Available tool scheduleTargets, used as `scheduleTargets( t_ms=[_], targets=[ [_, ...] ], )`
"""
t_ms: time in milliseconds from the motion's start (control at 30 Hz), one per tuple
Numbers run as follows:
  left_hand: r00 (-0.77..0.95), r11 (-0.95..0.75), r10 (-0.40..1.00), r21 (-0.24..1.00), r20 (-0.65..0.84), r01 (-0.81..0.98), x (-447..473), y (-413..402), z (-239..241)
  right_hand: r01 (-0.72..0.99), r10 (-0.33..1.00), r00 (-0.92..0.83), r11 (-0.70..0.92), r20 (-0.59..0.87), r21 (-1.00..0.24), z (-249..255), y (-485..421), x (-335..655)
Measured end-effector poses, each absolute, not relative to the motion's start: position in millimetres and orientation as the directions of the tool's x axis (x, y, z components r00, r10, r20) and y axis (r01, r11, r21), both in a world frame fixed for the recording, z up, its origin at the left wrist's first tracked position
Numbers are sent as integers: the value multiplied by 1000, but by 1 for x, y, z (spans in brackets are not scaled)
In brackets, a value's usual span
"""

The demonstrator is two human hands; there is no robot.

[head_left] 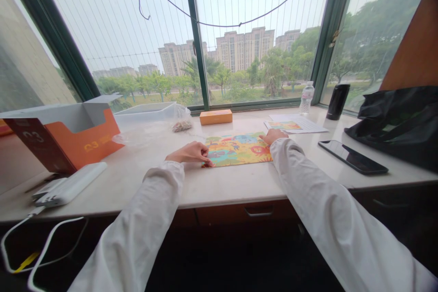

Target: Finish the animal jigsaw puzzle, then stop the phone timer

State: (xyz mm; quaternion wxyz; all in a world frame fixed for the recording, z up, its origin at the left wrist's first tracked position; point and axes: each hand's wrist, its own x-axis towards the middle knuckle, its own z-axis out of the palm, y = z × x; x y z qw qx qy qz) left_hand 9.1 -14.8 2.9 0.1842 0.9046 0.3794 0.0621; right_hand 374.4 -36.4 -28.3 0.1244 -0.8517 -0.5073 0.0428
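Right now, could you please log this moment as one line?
left hand: on puzzle left edge | right hand: on its top right corner | phone: right, apart

Matt printed cardboard puzzle [239, 148]; glossy glass phone [352, 157]; smooth pale stone desk [222, 182].

— What colour is the puzzle [237, 148] at centre frame?
— A bright cartoon pattern: yellow, blue, green, orange.
— And the boxes?
— Left, an orange and grey box [65, 134]; centre, a small orange box [216, 117].
— Right side?
— A black phone [352, 157] and a black bag [397, 123] on the cream counter [222, 182].
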Motion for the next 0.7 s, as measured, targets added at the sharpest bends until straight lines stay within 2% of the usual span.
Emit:
scheduleTargets(
  t_ms=[233,700],
  targets=[
    [713,-631,699,420,-57,652,9,-16,3,853,871,486,-454,73,-256,-30,-35,375],
    [730,-681,683,358,-4,639,5,-3,-5,863,873,480,-452,85,-226,-32,-36,376]
  ],
)
